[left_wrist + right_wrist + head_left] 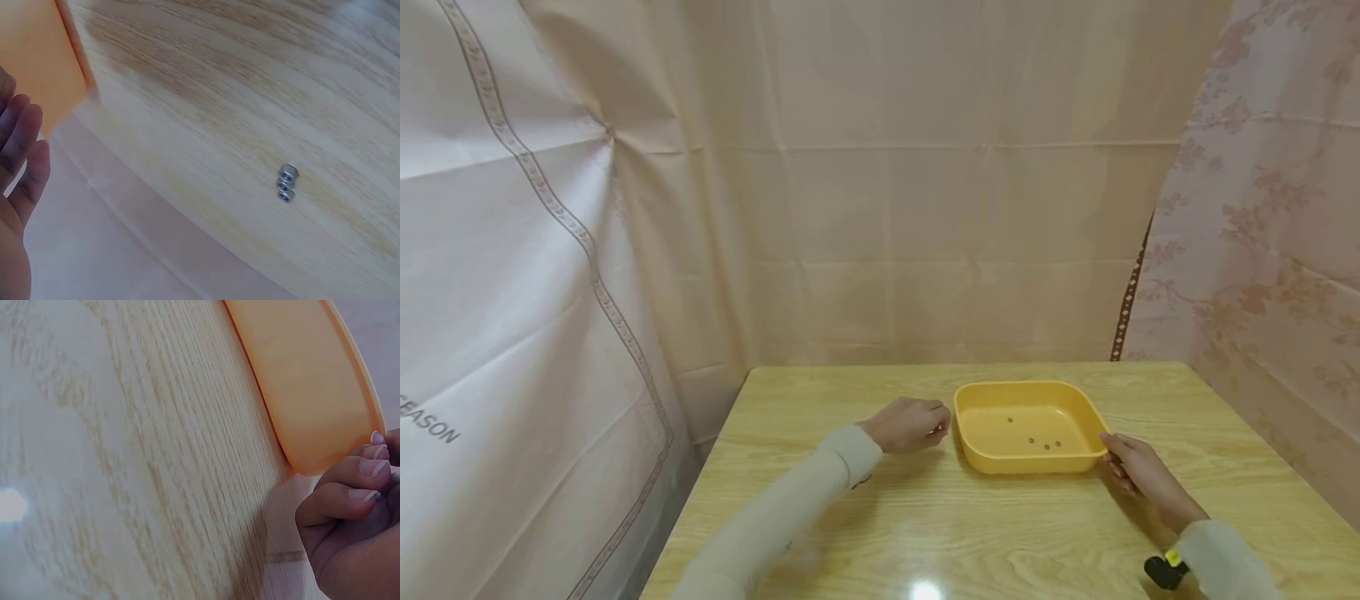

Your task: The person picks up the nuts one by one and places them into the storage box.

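A shallow yellow-orange plastic tray [1015,464] stands on the wooden table. Several tiny ring-like metal pieces [1047,447] lie on its floor. At its near right corner my right hand [1142,475] pinches the rim, thumb on top and fingers bent below; the right wrist view shows this hand [350,512] at the tray's corner. My left hand [910,423], fingers curled, is close beside the tray's left wall. The left wrist view shows part of it [19,162]; thumb and any small thing held are hidden. Three small metal nuts [286,183] lie touching on the table there.
The table [925,517] has a light wood grain and a shiny light reflection near its front. Cloth curtains [880,208] hang behind and on both sides. A small black and yellow device [1167,571] sits by my right sleeve.
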`<state>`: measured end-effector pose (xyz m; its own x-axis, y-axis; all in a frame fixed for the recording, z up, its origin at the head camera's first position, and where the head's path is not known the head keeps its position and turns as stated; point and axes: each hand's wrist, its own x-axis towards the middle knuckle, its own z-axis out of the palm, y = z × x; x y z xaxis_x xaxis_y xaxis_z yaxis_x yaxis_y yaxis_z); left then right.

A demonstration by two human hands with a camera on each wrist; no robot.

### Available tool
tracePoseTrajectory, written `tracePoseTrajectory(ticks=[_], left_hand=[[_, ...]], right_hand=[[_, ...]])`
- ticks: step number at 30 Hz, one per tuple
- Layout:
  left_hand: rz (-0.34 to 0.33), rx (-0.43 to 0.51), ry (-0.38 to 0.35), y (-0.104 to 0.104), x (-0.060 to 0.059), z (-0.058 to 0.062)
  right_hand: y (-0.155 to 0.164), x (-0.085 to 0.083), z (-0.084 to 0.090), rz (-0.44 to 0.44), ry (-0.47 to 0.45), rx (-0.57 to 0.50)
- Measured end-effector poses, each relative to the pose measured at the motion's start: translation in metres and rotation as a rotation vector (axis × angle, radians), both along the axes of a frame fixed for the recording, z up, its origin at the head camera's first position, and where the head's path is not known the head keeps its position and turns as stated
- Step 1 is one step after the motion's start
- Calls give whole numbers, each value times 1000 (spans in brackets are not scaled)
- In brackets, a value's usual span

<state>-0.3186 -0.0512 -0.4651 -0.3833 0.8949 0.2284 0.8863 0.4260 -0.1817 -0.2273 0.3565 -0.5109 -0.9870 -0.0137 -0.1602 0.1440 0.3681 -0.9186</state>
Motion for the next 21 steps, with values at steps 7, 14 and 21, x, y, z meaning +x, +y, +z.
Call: tracePoseTrajectory(ticks=[7,14,21], left_hand=[[-23,28,20,10,2,1],[-33,28,33,19,6,4],[-21,8,36,25,9,3]], right_hand=[[-1,0,2,-1,-6,-5],[-1,0,3,-1,-15,-13],[-2,1,3,-4,-15,-2]])
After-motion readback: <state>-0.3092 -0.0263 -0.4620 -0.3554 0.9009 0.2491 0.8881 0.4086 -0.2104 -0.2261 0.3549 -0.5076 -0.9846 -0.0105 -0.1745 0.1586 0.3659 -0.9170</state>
